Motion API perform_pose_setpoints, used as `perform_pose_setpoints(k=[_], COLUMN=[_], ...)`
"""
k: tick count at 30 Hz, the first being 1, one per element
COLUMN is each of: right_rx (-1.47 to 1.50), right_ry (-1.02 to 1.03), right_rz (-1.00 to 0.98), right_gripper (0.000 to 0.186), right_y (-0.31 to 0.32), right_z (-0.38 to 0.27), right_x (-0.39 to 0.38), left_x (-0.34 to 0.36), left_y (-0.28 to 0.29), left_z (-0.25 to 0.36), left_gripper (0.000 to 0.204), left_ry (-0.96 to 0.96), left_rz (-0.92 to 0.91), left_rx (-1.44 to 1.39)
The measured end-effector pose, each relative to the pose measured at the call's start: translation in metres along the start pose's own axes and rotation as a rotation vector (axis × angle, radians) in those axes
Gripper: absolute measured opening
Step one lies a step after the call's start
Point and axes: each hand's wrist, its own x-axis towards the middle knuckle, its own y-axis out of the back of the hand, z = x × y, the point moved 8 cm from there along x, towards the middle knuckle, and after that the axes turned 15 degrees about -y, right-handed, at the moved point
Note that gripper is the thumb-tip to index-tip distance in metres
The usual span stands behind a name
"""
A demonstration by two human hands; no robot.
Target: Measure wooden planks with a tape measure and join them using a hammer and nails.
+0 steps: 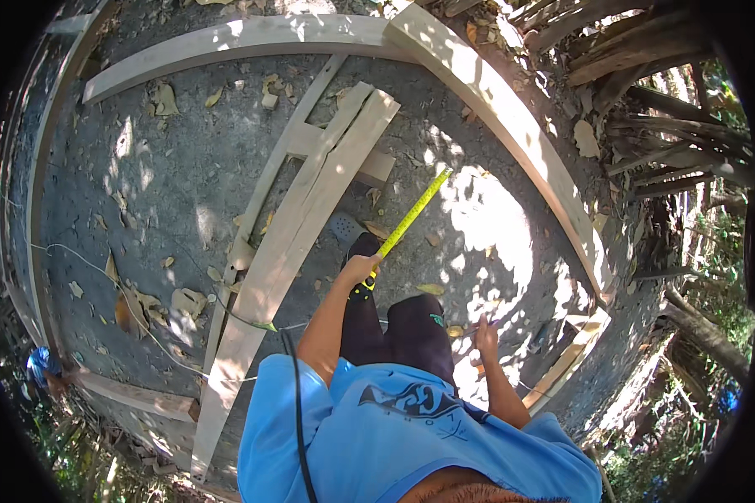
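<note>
A: In the head view, with noon at the top, where's the tape measure (pixel 367 286)?

B: Just above the person's knees, in the left hand (pixel 360 269); those fingers are wrapped around its case. The yellow blade (pixel 414 215) runs out from them toward between one and two o'clock.

A: Does its end touch any wood?

B: I don't see it touching any. It ends over the ground, beside the bright patch. The long beam (pixel 512 134) lies beyond it toward two o'clock, apart.

A: And the cracked plank (pixel 298 201)?

B: Toward ten o'clock from the left fingers, not touching them. Its long axis runs from one to seven o'clock, so the blade leans a little further clockwise.

A: Which hand is nearer that plank?

B: The left, clearly. The right hand (pixel 485 337) is at four o'clock from it, well apart from the plank. Its fingers look partly curled, but I can't tell what they grasp, if anything.
</note>
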Motion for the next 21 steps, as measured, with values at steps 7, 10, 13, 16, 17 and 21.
perform_pose_setpoints(k=[7, 10, 13, 16, 17, 21], right_rx=[-0.068, -0.112, -0.215, -0.389, -0.386, -0.350], right_ry=[0.384, 0.443, 0.467, 0.754, 0.746, 0.567], right_rz=[0.103, -0.029, -0.056, 0.059, 0.084, 0.183], right_gripper=[0.034, 0.033, 0.033, 0.033, 0.033, 0.044], right_y=[-0.049, -0.078, -0.091, -0.091, -0.088, -0.072], right_z=[-0.173, -0.229, -0.280, -0.363, -0.390, -0.506], right_x=[0.051, 0.068, 0.102, 0.157, 0.185, 0.290], left_x=[0.090, 0.131, 0.167, 0.203, 0.213, 0.244], left_y=[0.059, 0.085, 0.106, 0.124, 0.127, 0.131], left_z=[-0.009, -0.021, -0.024, -0.012, -0.009, -0.003], left_gripper=[0.057, 0.061, 0.064, 0.068, 0.068, 0.067], left_ry=[0.089, 0.119, 0.173, 0.167, 0.189, 0.256], left_rz=[0.011, 0.061, 0.105, 0.121, 0.110, 0.114], left_rx=[0.116, 0.113, 0.149, 0.175, 0.186, 0.164])
